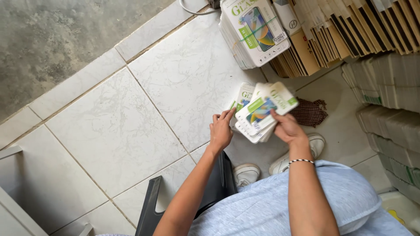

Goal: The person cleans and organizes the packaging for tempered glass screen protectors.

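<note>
Right hand (286, 128): grip closed on a fanned stack of flat white packets (262, 114). Left hand (221, 130): fingers loosely spread, touching the stack's edge. White tiled floor (131, 131) below.

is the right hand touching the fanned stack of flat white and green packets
Touching. The head view shows the right hand gripping the fanned stack of flat white and green packets, thumb pressed on top.
</note>
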